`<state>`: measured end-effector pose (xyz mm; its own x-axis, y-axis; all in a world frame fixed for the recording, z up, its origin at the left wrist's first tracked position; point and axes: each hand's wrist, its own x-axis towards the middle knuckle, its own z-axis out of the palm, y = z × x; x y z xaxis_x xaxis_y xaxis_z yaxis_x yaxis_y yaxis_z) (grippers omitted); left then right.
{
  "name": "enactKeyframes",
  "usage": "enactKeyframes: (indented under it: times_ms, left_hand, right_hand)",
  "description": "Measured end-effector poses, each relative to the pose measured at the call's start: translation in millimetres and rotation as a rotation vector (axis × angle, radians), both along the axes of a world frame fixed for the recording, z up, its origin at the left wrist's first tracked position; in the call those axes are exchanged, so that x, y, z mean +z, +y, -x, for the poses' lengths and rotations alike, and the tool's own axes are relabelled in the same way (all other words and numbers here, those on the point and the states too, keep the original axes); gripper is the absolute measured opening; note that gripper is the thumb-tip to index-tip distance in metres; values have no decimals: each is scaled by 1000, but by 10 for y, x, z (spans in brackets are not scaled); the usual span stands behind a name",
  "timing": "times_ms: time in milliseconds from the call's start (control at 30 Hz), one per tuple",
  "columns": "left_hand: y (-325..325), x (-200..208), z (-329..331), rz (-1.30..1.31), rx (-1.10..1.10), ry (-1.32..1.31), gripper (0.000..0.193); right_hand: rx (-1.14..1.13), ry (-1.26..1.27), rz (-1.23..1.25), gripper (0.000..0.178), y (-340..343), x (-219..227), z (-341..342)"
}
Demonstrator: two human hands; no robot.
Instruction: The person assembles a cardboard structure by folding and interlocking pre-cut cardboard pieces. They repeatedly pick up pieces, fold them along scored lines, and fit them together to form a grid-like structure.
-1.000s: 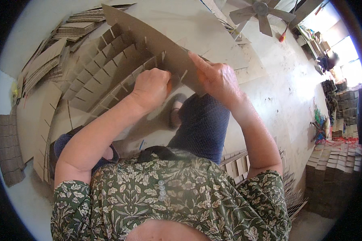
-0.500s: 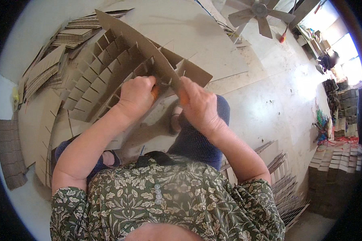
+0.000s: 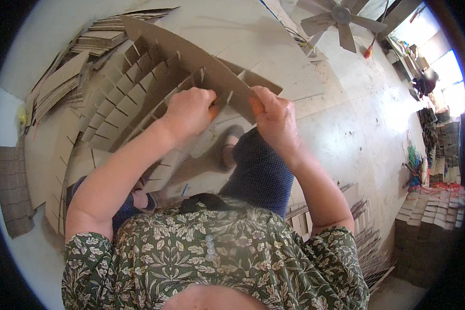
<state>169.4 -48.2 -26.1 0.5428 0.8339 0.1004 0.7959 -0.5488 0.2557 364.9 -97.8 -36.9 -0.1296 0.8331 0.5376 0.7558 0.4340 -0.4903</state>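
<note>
A cardboard divider grid (image 3: 121, 95) of interlocked slotted strips stands tilted in front of me, left of centre. Across its right side runs a long brown cardboard strip (image 3: 191, 54) with slots along its lower edge. My right hand (image 3: 278, 120) pinches the near right end of that strip, thumb and fingers closed on it. My left hand (image 3: 190, 113) is closed at the near edge of the grid, seemingly on one of its strips; its fingertips are partly hidden. Something orange shows at the fingertips of both hands.
Flat cardboard pieces (image 3: 62, 85) lie stacked at the far left. Slotted strips (image 3: 367, 232) lie by my right side. Bundled cardboard stacks (image 3: 431, 222) stand at the right edge. A fan (image 3: 341, 15) is at the far right, and a person (image 3: 425, 82) is beyond it.
Both hands have shifted slightly right, with the right hand farther from the left. The long strip's near end has swung right along with it.
</note>
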Motion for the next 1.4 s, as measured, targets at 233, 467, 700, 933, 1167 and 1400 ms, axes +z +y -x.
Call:
enactKeyframes:
  times_ms: [233,467,700,933,1167,1400]
  left_hand:
    - [264,-49,-87,53,7,-14,20]
    - [266,-16,-66,39,-13,15,17]
    - [268,-100,-48,-64,-37,21,15]
    - [210,-20,-118,1,-169,94,15]
    - [141,56,-141,83,-218,46,13]
    - [114,-31,-176,20,-157,92,20]
  right_hand:
    - [25,26,-71,10,177,67,-5]
    - [-20,25,-85,8,254,189,-35]
    - [-40,13,-79,16,242,118,-207]
    - [-19,-21,-81,15,214,183,-194]
    - [-15,0,-81,17,170,277,-184]
    - [-21,-149,-72,15,157,228,-215]
